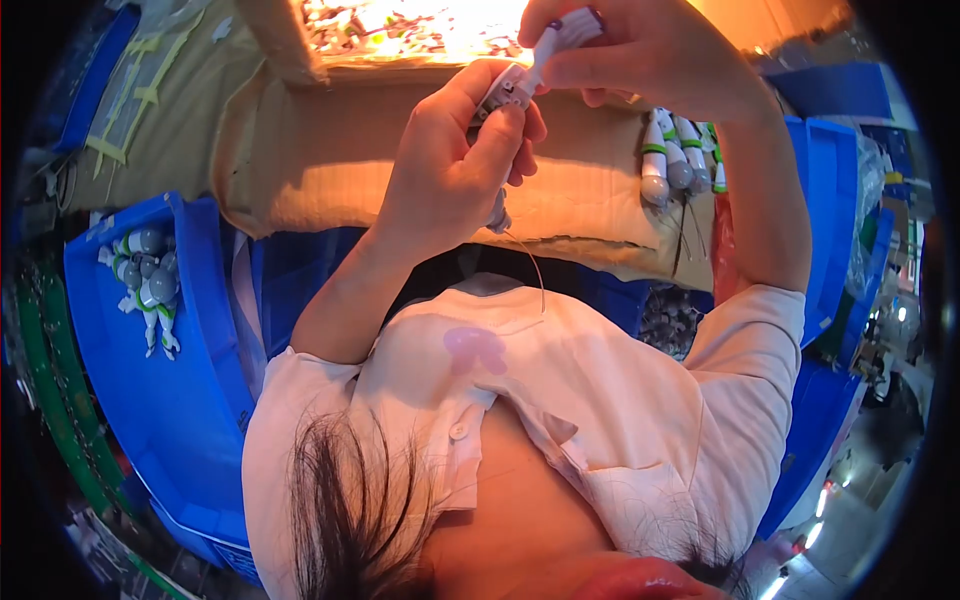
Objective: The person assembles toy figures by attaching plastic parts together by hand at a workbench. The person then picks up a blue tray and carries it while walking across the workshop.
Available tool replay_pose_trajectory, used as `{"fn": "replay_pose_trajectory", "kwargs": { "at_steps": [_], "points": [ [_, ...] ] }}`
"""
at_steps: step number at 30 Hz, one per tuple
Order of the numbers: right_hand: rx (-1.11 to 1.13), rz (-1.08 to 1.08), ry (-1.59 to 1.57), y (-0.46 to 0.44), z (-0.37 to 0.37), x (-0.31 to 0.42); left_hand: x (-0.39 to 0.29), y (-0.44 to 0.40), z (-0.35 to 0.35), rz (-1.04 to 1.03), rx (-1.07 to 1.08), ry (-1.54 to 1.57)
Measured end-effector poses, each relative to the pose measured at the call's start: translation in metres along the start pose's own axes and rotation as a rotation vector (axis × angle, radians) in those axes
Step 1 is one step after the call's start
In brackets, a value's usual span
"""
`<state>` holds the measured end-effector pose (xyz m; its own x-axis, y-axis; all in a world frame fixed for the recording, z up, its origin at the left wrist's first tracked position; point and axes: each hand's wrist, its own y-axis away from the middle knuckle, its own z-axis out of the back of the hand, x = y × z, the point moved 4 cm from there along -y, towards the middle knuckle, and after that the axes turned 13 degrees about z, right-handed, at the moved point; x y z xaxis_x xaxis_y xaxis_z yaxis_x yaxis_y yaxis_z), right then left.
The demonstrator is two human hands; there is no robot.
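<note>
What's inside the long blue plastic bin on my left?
The long blue plastic bin holds a small heap of white, green and grey jointed parts toward its far end. They overlap, so whatever lies beneath the upper ones is hidden.

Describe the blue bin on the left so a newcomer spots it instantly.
Start at the brown cardboard beneath the raised hands. To its left is a long, open blue bin. Unlike the blue bins on the right, it shows a small heap of white, gray and green pieces.
</note>
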<state>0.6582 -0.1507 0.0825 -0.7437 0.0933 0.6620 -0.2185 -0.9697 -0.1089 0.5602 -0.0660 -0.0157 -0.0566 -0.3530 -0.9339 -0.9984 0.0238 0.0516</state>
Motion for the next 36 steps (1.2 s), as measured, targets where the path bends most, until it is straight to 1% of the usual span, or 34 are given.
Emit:
{"fn": "replay_pose_trajectory", "kwargs": {
  "at_steps": [1, 3, 7, 9, 10, 12, 13, 14, 15, 16, 17, 19, 20, 22, 24, 25, 27, 28, 29, 31, 32, 34, 35, 36],
  "points": [
    [-0.014, -0.008, 0.004, 0.007, 0.0, 0.003, 0.002, -0.001, -0.005, 0.002, 0.015, -0.005],
    [-0.043, -0.099, 0.097, 0.019, 0.001, 0.009, 0.006, -0.005, -0.011, -0.026, -0.009, -0.13],
    [-0.115, -0.059, 0.191, 0.044, 0.01, 0.006, 0.009, -0.008, -0.036, -0.013, 0.033, -0.208],
    [-0.026, -0.232, 0.059, 0.055, 0.013, 0.005, 0.011, -0.011, -0.047, -0.049, 0.038, -0.271],
    [-0.049, -0.244, 0.069, 0.063, 0.009, -0.006, 0.013, -0.011, -0.053, -0.054, 0.064, -0.277],
    [-0.297, 0.058, 0.102, 0.079, 0.0, -0.026, 0.019, -0.012, -0.062, -0.013, 0.01, -0.327],
    [-0.198, -0.019, 0.112, 0.087, -0.003, -0.03, 0.026, -0.013, -0.065, 0.008, 0.021, -0.35],
    [-0.22, 0.026, 0.121, 0.094, -0.005, -0.033, 0.032, -0.014, -0.069, 0.002, 0.051, -0.354],
    [-0.237, 0.074, 0.132, 0.102, -0.008, -0.038, 0.042, -0.017, -0.07, 0.08, 0.05, -0.325],
    [-0.401, 0.046, 0.016, 0.121, -0.012, -0.049, 0.052, -0.025, -0.078, 0.149, 0.056, -0.298],
    [-0.406, 0.042, 0.019, 0.13, -0.014, -0.055, 0.059, -0.032, -0.081, 0.169, 0.094, -0.254],
    [-0.51, -0.074, -0.078, 0.151, -0.006, -0.075, 0.061, -0.041, -0.085, 0.184, 0.085, -0.21],
    [-0.534, -0.067, -0.064, 0.168, 0.002, -0.095, 0.06, -0.047, -0.086, 0.193, 0.072, -0.162],
    [-0.465, -0.353, 0.143, 0.201, 0.026, -0.141, 0.057, -0.051, -0.086, 0.203, 0.074, -0.135],
    [-0.584, -0.498, 0.469, 0.228, 0.045, -0.195, 0.059, -0.05, -0.088, 0.226, 0.08, -0.112],
    [-0.586, -0.493, 0.47, 0.233, 0.047, -0.219, 0.063, -0.048, -0.093, 0.247, 0.106, -0.095],
    [-0.489, -0.436, 0.913, 0.233, 0.053, -0.254, 0.066, -0.046, -0.101, 0.257, 0.16, -0.067],
    [-0.43, -0.385, 0.961, 0.228, 0.055, -0.265, 0.066, -0.047, -0.1, 0.25, 0.149, -0.066],
    [-0.426, -0.371, 0.958, 0.226, 0.06, -0.276, 0.067, -0.046, -0.099, 0.258, 0.16, -0.06],
    [-0.189, -0.381, 1.14, 0.217, 0.059, -0.285, 0.066, -0.044, -0.093, 0.27, 0.154, -0.051],
    [-0.142, -0.39, 1.119, 0.217, 0.061, -0.289, 0.063, -0.044, -0.09, 0.247, 0.16, -0.061],
    [-0.175, -0.355, 1.136, 0.218, 0.063, -0.29, 0.059, -0.043, -0.086, 0.234, 0.153, -0.063],
    [-0.251, -0.332, 1.115, 0.221, 0.067, -0.296, 0.057, -0.042, -0.088, 0.208, 0.19, -0.032],
    [-0.364, -0.335, 1.006, 0.22, 0.067, -0.281, 0.055, -0.042, -0.089, 0.181, 0.225, 0.001]
  ]
}}
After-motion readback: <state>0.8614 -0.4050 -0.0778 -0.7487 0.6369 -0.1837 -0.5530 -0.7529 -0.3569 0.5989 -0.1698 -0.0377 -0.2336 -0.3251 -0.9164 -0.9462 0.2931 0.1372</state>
